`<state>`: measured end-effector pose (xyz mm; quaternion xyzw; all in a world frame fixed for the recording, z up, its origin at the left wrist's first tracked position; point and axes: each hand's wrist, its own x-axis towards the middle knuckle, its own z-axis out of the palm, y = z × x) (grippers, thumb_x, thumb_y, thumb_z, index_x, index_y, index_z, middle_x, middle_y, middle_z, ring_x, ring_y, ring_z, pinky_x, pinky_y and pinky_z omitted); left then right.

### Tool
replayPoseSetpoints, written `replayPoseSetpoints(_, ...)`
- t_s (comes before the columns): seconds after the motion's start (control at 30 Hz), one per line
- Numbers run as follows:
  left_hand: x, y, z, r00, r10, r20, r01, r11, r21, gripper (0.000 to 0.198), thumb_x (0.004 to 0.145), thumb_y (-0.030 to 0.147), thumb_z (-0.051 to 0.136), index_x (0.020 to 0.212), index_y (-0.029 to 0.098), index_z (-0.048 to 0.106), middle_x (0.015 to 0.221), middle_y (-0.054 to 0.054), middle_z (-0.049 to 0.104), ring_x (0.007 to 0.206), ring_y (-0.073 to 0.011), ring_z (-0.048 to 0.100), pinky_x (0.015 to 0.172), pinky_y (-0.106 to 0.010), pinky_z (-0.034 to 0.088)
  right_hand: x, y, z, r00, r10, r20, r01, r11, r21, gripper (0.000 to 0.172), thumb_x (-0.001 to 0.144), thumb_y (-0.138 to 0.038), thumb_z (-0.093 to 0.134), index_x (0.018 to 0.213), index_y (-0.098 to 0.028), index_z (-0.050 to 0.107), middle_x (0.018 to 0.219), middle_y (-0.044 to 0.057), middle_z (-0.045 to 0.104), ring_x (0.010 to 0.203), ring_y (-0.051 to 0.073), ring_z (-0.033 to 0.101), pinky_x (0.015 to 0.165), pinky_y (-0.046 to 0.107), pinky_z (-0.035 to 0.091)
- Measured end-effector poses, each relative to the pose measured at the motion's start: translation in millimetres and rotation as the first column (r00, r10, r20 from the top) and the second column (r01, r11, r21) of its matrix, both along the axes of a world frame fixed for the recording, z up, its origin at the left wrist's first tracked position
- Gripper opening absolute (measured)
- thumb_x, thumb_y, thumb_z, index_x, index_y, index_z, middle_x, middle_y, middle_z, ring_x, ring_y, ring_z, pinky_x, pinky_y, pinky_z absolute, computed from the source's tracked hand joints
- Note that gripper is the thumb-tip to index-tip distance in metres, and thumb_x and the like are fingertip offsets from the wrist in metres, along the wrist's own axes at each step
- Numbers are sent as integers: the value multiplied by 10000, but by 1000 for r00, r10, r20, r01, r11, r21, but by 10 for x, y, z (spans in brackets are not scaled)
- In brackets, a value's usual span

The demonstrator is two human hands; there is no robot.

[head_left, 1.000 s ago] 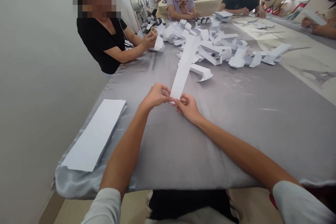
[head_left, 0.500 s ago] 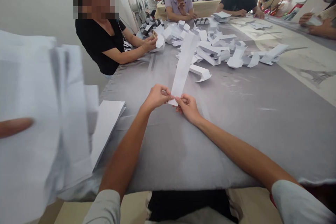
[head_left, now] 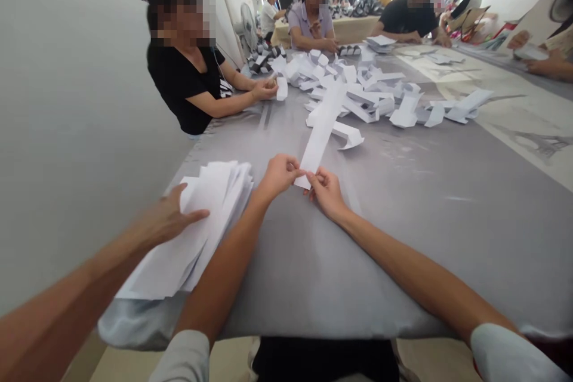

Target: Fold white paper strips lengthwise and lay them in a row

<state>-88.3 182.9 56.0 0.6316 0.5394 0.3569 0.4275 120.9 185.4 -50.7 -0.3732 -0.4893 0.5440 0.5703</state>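
A long white paper strip (head_left: 323,128) slants up and away from me over the grey tabletop. Its near end is pinched between the thumb and fingers of my left hand (head_left: 281,178). Close beside it, my right hand (head_left: 327,192) grips the same end from the right, thumb on top and fingers partly hidden beneath. The strip's far end overlaps a heap of folded white paper pieces (head_left: 358,92). To the left of my left forearm lies a stack of white paper sheets (head_left: 197,233), with another person's hand (head_left: 181,215) resting on it.
Across the left corner, a person in a black top (head_left: 188,80) handles a small white paper piece (head_left: 282,89). More people sit around the far side of the table (head_left: 425,221). A short stack of paper (head_left: 379,43) lies at the back.
Another person's hand has brought a blurred bundle of paper from the left and laid it on the stack. My hands keep their grip on the strip. The view has shifted slightly.
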Motion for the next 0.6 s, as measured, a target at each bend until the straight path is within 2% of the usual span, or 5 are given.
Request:
replayPoseSetpoints(0.1,-862,-591,226,940,181,-290,-133,975,179,395,700,513,890,1012,334,728,962,-55,748,943,-323,737,720,-387,569,-15,3,-32,997,-53,-47,53,999,-9,475,873,-658,726,1008,-221,598,669,-25,653,542,161,602,446,253,478)
replayPoseSetpoints(0.17,-1132,-877,324,770,412,-487,-289,906,310,485,637,481,911,1070,364,728,1042,-53,739,887,-331,719,754,-440,562,-14,7,-71,993,-93,-75,91,996,-21,467,885,-661,712,1004,-230,580,623,-47,619,492,148,550,446,256,462)
replayPoseSetpoints(0.27,-646,-780,290,842,235,-485,-174,970,169,326,788,444,823,1077,326,733,1021,-44,761,917,-285,723,802,-398,564,1,6,-120,985,-136,-106,134,991,-23,443,895,-647,714,941,-241,542,574,-70,558,460,131,481,448,247,404)
replayPoseSetpoints(0.43,720,92,-110,926,26,-378,-25,1000,9,134,880,205,734,756,166,702,701,-73,721,736,-207,704,727,-317,536,18,-11,-121,988,-140,-71,140,990,0,483,871,-641,747,851,-258,452,526,-99,443,446,114,389,456,234,291)
replayPoseSetpoints(0.6,703,263,-275,956,53,-290,-40,998,52,105,861,162,742,767,156,696,672,-48,711,649,-173,664,672,-293,508,11,18,-140,992,-83,-91,82,996,-22,465,878,-652,732,885,-246,506,582,-68,539,485,127,454,489,243,339)
